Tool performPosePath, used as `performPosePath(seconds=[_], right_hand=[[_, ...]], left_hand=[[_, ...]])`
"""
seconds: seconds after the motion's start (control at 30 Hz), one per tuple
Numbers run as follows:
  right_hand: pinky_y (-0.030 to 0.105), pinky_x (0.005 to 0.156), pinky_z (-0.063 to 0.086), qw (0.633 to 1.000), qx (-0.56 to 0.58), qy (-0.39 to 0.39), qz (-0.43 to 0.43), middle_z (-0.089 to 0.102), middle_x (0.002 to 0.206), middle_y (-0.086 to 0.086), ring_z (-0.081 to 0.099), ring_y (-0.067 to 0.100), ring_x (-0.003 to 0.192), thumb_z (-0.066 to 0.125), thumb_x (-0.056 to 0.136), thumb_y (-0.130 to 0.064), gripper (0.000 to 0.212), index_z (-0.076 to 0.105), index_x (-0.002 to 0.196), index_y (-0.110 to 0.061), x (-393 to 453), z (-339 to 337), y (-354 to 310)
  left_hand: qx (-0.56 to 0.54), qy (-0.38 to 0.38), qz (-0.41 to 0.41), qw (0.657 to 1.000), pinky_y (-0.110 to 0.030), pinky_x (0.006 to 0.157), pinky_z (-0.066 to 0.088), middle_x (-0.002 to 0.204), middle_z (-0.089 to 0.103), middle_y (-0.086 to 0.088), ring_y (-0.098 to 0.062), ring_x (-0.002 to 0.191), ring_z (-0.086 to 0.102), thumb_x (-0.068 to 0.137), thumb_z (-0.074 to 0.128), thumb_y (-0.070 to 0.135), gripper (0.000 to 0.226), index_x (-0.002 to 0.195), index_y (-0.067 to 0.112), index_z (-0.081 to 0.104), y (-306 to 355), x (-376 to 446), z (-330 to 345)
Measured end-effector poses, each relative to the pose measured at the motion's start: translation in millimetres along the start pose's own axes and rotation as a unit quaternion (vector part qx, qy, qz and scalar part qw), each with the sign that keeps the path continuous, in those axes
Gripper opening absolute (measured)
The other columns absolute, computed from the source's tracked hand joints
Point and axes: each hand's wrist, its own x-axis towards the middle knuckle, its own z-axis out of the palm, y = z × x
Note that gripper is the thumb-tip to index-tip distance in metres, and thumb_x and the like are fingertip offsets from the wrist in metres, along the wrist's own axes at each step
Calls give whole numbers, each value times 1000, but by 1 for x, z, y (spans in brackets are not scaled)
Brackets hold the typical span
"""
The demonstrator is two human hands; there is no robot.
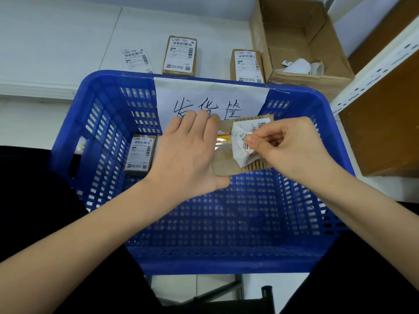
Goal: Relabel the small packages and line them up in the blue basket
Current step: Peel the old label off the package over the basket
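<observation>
perhaps crumpled paper label (240, 143) on cardboard package (223, 164)

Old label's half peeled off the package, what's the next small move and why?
Probably keep pulling the label until it comes free. The right hand pinches its crumpled, lifted part, but its far end near the QR code still sticks to the package, which the left hand holds above the basket.

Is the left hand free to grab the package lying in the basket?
Probably not yet: the left hand is holding a package while the right hand peels its label. The package in the basket lies just beside it, unobstructed.
</observation>
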Motion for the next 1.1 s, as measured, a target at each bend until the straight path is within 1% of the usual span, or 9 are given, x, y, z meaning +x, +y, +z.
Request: performPosePath(seconds=[0.07,0.2,0.33,0.43,0.53,0.7,0.93,1.0,1.1], right_hand=[[12,65,51,1000,2,3,4,62,70,-19,62,-1,67,70,84,-14,5,73,80,-17,0,-2,1],[16,64,52,1000,-3,10,12,66,71,-12,65,7,65,70,84,-14,5,74,82,-12,0,-5,4],[9,60,49,999,-24,20,5,63,66,-16,62,-1,63,70,84,-14,11,72,75,-20,0,-9,7],[8,61,48,998,-58,19,-3,62,67,-18,62,2,63,69,85,-15,8,74,79,-16,-1,-10,7],[8,62,47,996,-81,28,-7,59,66,-20,59,-1,63,69,85,-16,7,75,82,-14,-2,-11,7],[10,62,46,995,-94,32,3,62,69,-15,62,3,69,68,86,-18,9,75,83,-13,-2,-14,10],[9,61,44,990,-131,44,-8,63,67,-12,59,3,64,66,87,-18,10,75,84,-14,-4,-16,13],[13,62,46,987,-152,53,-16,65,67,-7,58,5,63,66,87,-20,11,74,83,-14,-5,-17,15],[35,68,52,978,-190,73,-43,66,66,-3,59,12,62,65,87,-21,14,73,80,-12,-4,-13,19]], left_hand=[[-1,4,-3,1000,-34,68,31,87,55,-11,-29,76,51,52,65,54,76,103,-3,59,-1,0,1],[-6,-1,-14,1000,-36,69,34,88,55,-12,-30,77,52,54,64,54,76,104,-3,58,-4,-1,0],[8,-4,-6,1000,-35,70,32,88,56,-12,-30,78,52,54,63,53,76,105,-3,59,-5,-2,-1],[8,-8,-4,1000,-34,70,31,88,56,-12,-30,77,52,54,59,53,75,105,-3,58,-4,-3,-2],[11,-11,-3,1000,-35,69,30,88,56,-12,-30,77,51,53,57,52,75,104,-3,58,-4,-3,-2],[11,-10,-5,1000,-36,71,33,90,56,-12,-30,79,52,51,63,52,77,106,-3,58,-5,-4,-2],[7,-17,-10,1000,-36,71,32,90,56,-12,-30,80,51,53,61,53,76,106,-2,57,-8,-6,-3],[6,-14,-11,1000,-36,71,31,89,55,-12,-29,79,50,54,58,52,75,105,-2,57,-8,-6,-4],[11,-13,-11,1000,-36,70,31,88,54,-12,-29,78,49,54,58,52,73,103,-2,57,-6,-4,-2]])
